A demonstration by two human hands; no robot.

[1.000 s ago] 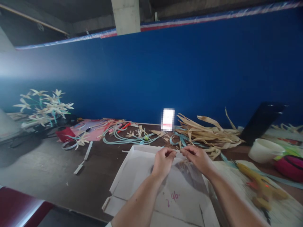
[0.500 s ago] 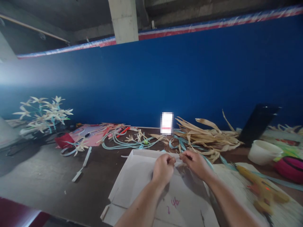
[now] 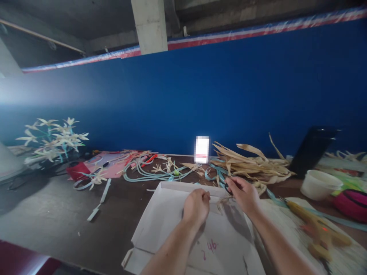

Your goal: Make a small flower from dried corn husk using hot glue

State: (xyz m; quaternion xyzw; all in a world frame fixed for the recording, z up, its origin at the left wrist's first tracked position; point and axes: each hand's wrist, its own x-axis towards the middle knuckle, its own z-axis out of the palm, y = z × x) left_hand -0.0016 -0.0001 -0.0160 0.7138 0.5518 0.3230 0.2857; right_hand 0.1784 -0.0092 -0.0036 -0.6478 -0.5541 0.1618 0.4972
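My left hand (image 3: 196, 206) is closed in a pinch on a thin pale husk strip (image 3: 220, 201) above a flattened white cardboard box (image 3: 166, 217). The strip ends in a frayed tuft between my hands. My right hand (image 3: 243, 194) has its fingers curled around a small dark thing at the box's far edge; I cannot make out what it is. Just behind my hands lies a heap of dried corn husks (image 3: 252, 162) mixed with light blue ribbon.
A yellow glue gun (image 3: 315, 229) lies at right on a pale mat, beside a white bowl (image 3: 320, 184) and a pink pouch (image 3: 351, 204). Blue tubing (image 3: 149, 172), pink paper and husk flowers (image 3: 54, 137) lie at left. A blue wall runs behind.
My right hand has let go of the strip's end and moved right and away to the box's far edge, closing on a dark thing. The left hand keeps its pinch.
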